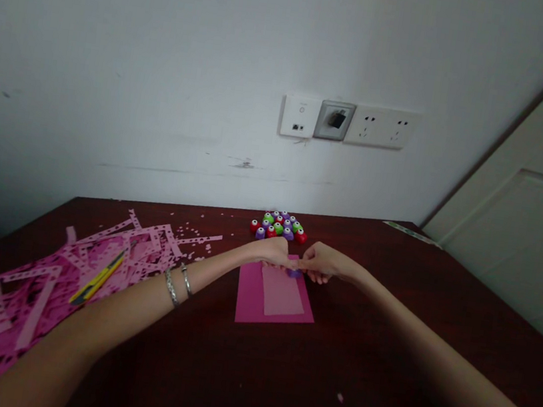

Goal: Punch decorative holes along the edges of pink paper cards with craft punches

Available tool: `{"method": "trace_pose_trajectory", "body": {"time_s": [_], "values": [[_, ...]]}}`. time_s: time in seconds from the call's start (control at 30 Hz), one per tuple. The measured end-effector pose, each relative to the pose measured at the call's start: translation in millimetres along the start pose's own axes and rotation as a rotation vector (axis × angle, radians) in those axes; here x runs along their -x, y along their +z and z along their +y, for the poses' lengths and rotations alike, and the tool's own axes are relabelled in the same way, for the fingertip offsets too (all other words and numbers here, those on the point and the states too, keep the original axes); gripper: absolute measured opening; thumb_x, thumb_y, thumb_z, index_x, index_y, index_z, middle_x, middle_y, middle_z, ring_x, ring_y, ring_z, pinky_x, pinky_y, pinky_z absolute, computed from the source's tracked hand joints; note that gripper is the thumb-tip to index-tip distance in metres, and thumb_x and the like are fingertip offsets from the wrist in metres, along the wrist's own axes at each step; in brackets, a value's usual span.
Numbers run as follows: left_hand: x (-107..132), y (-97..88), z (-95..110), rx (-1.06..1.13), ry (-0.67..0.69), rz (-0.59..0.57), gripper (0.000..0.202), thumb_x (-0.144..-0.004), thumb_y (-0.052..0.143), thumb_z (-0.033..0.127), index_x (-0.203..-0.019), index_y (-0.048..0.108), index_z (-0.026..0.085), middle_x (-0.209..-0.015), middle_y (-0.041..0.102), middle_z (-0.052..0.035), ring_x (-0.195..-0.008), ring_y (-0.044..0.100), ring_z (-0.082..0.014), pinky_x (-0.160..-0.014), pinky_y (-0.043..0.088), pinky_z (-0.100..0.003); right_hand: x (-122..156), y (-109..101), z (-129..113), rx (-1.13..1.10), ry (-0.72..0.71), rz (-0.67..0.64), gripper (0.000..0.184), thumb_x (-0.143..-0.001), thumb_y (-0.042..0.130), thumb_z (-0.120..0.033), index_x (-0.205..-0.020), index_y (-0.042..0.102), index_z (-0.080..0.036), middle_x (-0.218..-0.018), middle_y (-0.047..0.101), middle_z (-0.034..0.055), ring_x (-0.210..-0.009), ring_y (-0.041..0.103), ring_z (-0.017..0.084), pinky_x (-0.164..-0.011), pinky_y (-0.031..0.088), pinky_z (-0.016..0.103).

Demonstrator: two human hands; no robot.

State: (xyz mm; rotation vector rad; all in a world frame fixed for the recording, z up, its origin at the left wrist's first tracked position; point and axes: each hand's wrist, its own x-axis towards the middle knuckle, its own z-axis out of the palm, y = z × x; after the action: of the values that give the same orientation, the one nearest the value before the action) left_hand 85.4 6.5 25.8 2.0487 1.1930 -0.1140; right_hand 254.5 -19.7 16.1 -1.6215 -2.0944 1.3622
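A magenta sheet of paper lies on the dark wooden table, with a lighter pink sheet on top of it. At the far edge of these sheets my left hand and my right hand meet, both with fingers closed around a small purple paper punch. The punch sits on the top edge of the pink sheet. Two bracelets circle my left wrist.
Several small red, green and purple paper punches cluster near the wall. A heap of punched pink paper strips covers the table's left side, with a yellow utility knife on it. Wall sockets sit above; a door stands at right.
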Motion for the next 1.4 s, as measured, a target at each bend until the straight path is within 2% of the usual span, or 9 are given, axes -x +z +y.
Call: {"method": "trace_pose_trajectory", "body": {"time_s": [0.1, 0.2, 0.3, 0.37, 0.43, 0.6, 0.8, 1.13, 1.4], "values": [[2.6, 3.1, -1.8, -0.077, 0.092, 0.115, 0.046, -0.072, 0.054, 0.055, -0.051, 0.055, 0.014, -0.043, 0.043, 0.0024, -0.040, 0.039, -0.0081, -0.042, 0.029, -0.023, 6.1, -3.7, 0.2, -0.023, -0.052, 0.078, 0.044, -0.066, 0.064, -0.056, -0.053, 0.054, -0.015, -0.044, 0.053, -0.0011, -0.035, 0.045, 0.007, -0.034, 0.031, 0.018], [13.2, 8.1, -0.9, -0.174, 0.165, 0.297, 0.046, -0.078, 0.047, 0.053, -0.057, 0.058, 0.014, -0.047, 0.046, 0.0004, -0.045, 0.042, -0.0100, -0.044, 0.028, -0.024, 16.9, -8.5, 0.6, -0.053, -0.127, 0.132, 0.038, -0.067, 0.064, -0.052, -0.065, 0.059, -0.015, -0.048, 0.054, -0.0013, -0.038, 0.046, 0.007, -0.035, 0.033, 0.018], [37.3, 21.8, 2.7, -0.336, 0.170, 0.549, 0.040, -0.085, 0.040, 0.045, -0.077, 0.062, 0.013, -0.071, 0.060, -0.0059, -0.063, 0.053, -0.0154, -0.054, 0.037, -0.026, 25.5, -9.4, 2.6, -0.027, -0.183, 0.144, 0.034, -0.068, 0.065, -0.047, -0.079, 0.062, -0.015, -0.056, 0.058, -0.0001, -0.042, 0.049, 0.009, -0.036, 0.035, 0.019], [56.1, 38.2, 3.7, -0.528, 0.207, 0.647, 0.038, -0.089, 0.032, 0.034, -0.090, 0.061, 0.010, -0.090, 0.061, -0.0125, -0.085, 0.055, -0.0219, -0.068, 0.042, -0.031, 27.0, -6.3, 5.0, 0.008, -0.226, 0.161, 0.034, -0.069, 0.065, -0.043, -0.087, 0.062, -0.015, -0.064, 0.061, 0.0015, -0.047, 0.051, 0.010, -0.037, 0.036, 0.019], [71.1, 57.9, 1.5, -0.680, 0.248, 0.615, 0.038, -0.091, 0.028, 0.028, -0.099, 0.058, 0.007, -0.101, 0.060, -0.0160, -0.099, 0.052, -0.0256, -0.083, 0.040, -0.037, 25.4, -1.0, 7.6, 0.045, -0.291, 0.203, 0.033, -0.070, 0.065, -0.040, -0.090, 0.063, -0.015, -0.072, 0.062, 0.0029, -0.055, 0.053, 0.012, -0.042, 0.039, 0.021], [81.9, 89.2, -12.9, -0.756, 0.264, 0.435, 0.056, -0.092, 0.025, 0.040, -0.127, 0.038, -0.001, -0.135, 0.038, -0.0228, -0.129, 0.028, -0.0313, -0.104, 0.024, -0.041, 17.5, 12.3, 13.2, 0.122, -0.382, 0.287, 0.034, -0.071, 0.065, -0.035, -0.100, 0.063, -0.016, -0.087, 0.061, 0.0045, -0.063, 0.051, 0.012, -0.056, 0.043, 0.024], [80.0, 83.7, -17.8, -0.670, 0.232, 0.290, 0.064, -0.090, 0.024, 0.046, -0.133, 0.029, 0.000, -0.140, 0.030, -0.0226, -0.132, 0.022, -0.0309, -0.105, 0.023, -0.039, 11.7, 15.7, 21.2, 0.156, -0.444, 0.248, 0.030, -0.071, 0.064, -0.022, -0.100, 0.064, -0.017, -0.083, 0.060, 0.0029, -0.063, 0.049, 0.012, -0.057, 0.042, 0.024], [84.4, 80.6, -16.1, -0.620, 0.231, 0.265, 0.063, -0.089, 0.027, 0.045, -0.134, 0.028, 0.000, -0.141, 0.027, -0.0237, -0.132, 0.019, -0.0318, -0.106, 0.021, -0.040, 15.8, 2.4, 26.8, 0.141, -0.376, 0.235, 0.027, -0.069, 0.066, -0.030, -0.092, 0.065, -0.016, -0.080, 0.061, 0.0025, -0.065, 0.050, 0.013, -0.059, 0.042, 0.025], [84.6, 79.1, -17.1, -0.586, 0.225, 0.257, 0.063, -0.089, 0.027, 0.046, -0.134, 0.026, 0.003, -0.142, 0.026, -0.0220, -0.133, 0.019, -0.0306, -0.105, 0.021, -0.041, 11.5, -24.5, 61.3, 0.121, -0.306, 0.338, 0.032, -0.068, 0.066, -0.037, -0.092, 0.066, -0.016, -0.079, 0.062, 0.0028, -0.066, 0.050, 0.014, -0.061, 0.042, 0.027]]}}
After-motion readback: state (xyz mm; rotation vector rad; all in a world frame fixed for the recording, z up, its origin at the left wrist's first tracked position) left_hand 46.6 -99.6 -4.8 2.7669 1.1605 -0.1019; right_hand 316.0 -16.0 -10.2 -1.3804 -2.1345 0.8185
